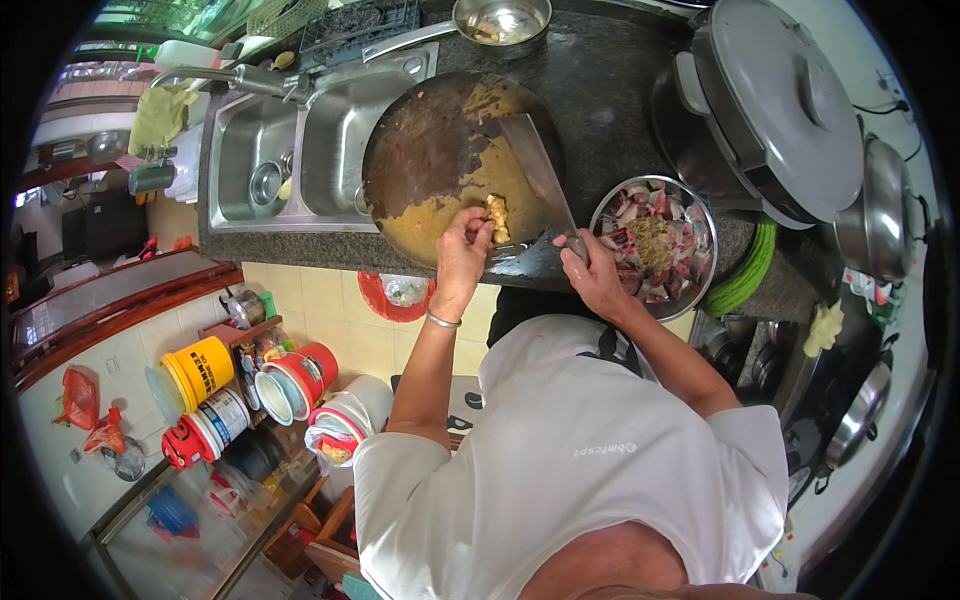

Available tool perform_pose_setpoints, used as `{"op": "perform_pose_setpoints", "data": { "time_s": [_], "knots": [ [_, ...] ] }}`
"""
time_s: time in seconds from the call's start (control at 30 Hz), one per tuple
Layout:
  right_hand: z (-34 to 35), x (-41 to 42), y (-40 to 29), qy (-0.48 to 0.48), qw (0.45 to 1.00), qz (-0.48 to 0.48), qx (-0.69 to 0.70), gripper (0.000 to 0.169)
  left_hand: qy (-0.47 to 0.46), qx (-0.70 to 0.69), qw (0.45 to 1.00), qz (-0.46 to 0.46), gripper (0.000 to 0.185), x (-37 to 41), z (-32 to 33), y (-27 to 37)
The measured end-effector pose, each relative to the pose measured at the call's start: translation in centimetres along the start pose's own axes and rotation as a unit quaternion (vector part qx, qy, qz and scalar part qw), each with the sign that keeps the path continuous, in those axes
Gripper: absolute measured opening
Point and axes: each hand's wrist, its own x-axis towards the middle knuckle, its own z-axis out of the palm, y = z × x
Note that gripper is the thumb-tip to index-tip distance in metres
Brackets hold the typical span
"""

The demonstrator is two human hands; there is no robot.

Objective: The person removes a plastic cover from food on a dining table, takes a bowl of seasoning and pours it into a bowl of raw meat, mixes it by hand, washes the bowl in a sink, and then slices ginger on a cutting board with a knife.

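A knobbly piece of ginger root [497, 218] is held upright in the fingers of my left hand [465, 244], over the near edge of a round wooden chopping board [427, 142]. My right hand [589, 266] grips the handle of a cleaver [534, 161]. Its broad blade points away from me across the right side of the board, apart from the ginger. Just right of that hand stands a steel bowl [712, 225] of cut raw meat or fish pieces [679, 202], topped with a heap of minced yellowish seasoning [651, 244].
A double steel sink [298, 172] with a faucet [277, 81] lies left of the board. Behind the board sits a steel saucepan [502, 46]. A large lidded cooker [787, 112] and a green ridged gourd [750, 270] flank the bowl. Below the counter is a red waste bin [371, 296].
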Motion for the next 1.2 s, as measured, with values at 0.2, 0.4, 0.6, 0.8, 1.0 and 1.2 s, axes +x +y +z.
{"op": "perform_pose_setpoints", "data": {
  "time_s": [0.2,0.4,0.6,0.8,1.0,1.2],
  "knots": [
    [0.0,0.5,-0.9,-0.003,0.996,-0.023,-0.088,0.025,0.017,0.190,0.964,0.188,0.029,-1.0,-3.0,1.2],
    [0.5,1.4,-1.9,0.009,0.991,-0.040,-0.130,0.038,-0.117,0.267,0.885,0.365,0.041,1.2,-3.4,3.2],
    [0.7,1.3,-2.5,-0.002,0.996,0.004,-0.083,0.049,-0.086,0.271,0.892,0.350,0.039,1.5,-3.0,1.6],
    [0.5,1.4,-3.4,-0.043,0.993,0.044,-0.103,0.048,0.052,0.260,0.915,0.303,0.036,-0.9,-0.8,1.2],
    [0.2,1.8,-5.0,-0.107,0.981,-0.018,-0.163,0.043,0.083,0.243,0.911,0.322,0.033,-1.1,-0.4,-0.1],
    [0.1,2.2,-4.0,-0.144,0.970,-0.027,-0.195,0.044,0.110,0.219,0.914,0.324,0.032,-1.3,-0.3,-1.2]
  ]
}}
